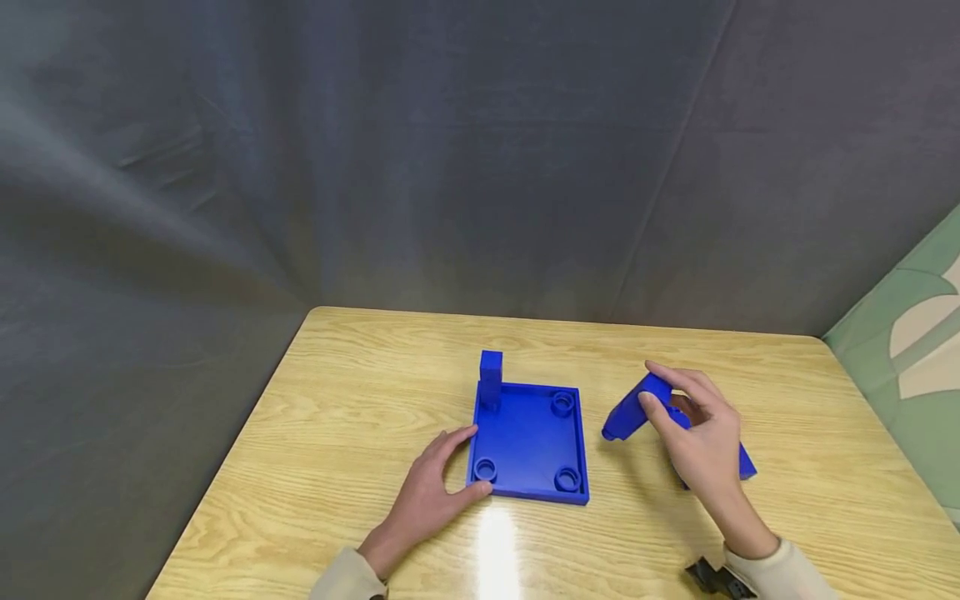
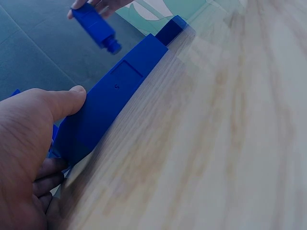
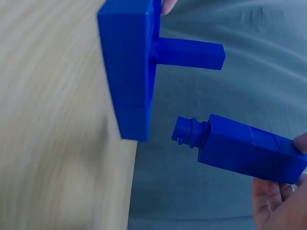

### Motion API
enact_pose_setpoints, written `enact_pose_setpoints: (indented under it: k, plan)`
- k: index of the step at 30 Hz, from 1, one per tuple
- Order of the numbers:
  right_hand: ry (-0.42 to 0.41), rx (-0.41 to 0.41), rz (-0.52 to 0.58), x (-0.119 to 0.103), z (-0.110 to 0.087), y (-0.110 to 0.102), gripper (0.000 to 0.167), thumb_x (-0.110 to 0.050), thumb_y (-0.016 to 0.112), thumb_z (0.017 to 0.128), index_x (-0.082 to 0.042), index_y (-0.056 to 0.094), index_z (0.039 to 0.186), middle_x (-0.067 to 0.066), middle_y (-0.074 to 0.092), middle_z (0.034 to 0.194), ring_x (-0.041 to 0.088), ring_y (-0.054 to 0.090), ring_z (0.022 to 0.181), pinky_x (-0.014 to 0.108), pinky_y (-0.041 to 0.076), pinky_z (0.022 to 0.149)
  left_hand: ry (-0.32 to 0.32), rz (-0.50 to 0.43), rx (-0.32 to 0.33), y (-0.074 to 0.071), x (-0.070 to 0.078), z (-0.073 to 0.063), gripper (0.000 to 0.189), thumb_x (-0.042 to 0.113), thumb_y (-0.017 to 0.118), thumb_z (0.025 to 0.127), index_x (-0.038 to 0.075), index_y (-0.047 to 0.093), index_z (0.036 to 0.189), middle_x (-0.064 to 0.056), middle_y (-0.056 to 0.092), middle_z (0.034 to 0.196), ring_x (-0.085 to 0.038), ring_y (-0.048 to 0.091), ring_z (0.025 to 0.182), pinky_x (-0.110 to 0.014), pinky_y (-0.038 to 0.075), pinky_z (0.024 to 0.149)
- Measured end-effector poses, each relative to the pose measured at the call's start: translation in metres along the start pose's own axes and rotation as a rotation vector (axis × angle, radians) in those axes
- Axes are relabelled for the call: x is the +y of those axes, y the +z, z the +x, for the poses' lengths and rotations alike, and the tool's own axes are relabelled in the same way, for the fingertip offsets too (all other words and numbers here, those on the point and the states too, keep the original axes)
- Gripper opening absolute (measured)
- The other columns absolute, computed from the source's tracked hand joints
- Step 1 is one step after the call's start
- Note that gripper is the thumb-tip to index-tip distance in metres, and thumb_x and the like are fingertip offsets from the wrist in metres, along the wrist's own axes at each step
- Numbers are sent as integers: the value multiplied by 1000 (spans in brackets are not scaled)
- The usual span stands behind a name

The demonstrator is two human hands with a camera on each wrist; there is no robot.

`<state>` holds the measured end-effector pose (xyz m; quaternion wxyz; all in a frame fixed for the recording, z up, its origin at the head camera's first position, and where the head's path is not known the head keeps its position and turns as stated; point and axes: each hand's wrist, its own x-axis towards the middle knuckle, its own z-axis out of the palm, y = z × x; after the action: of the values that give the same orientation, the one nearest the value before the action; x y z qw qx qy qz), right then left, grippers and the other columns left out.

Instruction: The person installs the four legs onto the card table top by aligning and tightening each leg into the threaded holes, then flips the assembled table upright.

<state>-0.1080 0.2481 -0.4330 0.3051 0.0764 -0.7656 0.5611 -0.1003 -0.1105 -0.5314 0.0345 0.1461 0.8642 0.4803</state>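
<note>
A blue square panel [image 1: 528, 437] with a raised rim lies on the table, round sockets at three corners. From its far left corner a blue square leg [image 1: 491, 375] stands upright. My left hand [image 1: 435, 482] grips the panel's near left corner, thumb on the front edge and fingers along the left side. To the right of the panel, my right hand [image 1: 705, 437] pinches a second blue leg [image 1: 633, 410] near its upper end. This leg is tilted, and its round peg end [image 3: 187, 130] with small lugs points down toward the panel, apart from it.
More blue pieces [image 1: 747, 463] lie on the wooden table [image 1: 360, 375] beneath my right hand, partly hidden by it. A black object [image 1: 720, 578] sits by my right sleeve. A dark curtain [image 1: 480, 167] hangs behind the table, with a green patterned cloth [image 1: 900, 375] at the right.
</note>
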Motion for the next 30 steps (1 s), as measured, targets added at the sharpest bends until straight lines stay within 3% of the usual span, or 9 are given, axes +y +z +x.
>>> enact_pose_setpoints:
  k: [12, 19, 30]
  plan:
    - [-54, -24, 112, -3, 22, 42, 38, 20, 78, 91, 9, 78, 128, -4, 73, 116, 9, 70, 105, 13, 59, 93, -5, 19, -5, -1, -3, -1, 82, 57, 85, 94, 31, 54, 165, -7, 52, 169, -52, 35, 161, -83, 28, 123]
    - [-63, -55, 87, -1, 32, 63, 38, 15, 79, 93, 5, 79, 130, -6, 70, 117, 7, 69, 108, 12, 58, 95, -7, 17, 4, -2, -3, -3, 82, 55, 86, 94, 29, 54, 165, -6, 53, 168, -52, 35, 161, -82, 28, 124]
    - [-69, -106, 21, 8, 30, 68, 41, 13, 81, 94, 3, 79, 133, 17, 71, 117, 3, 67, 107, 10, 56, 95, 6, 18, -5, 2, 0, -3, 81, 52, 86, 94, 27, 55, 164, -8, 54, 168, -53, 36, 160, -82, 29, 123]
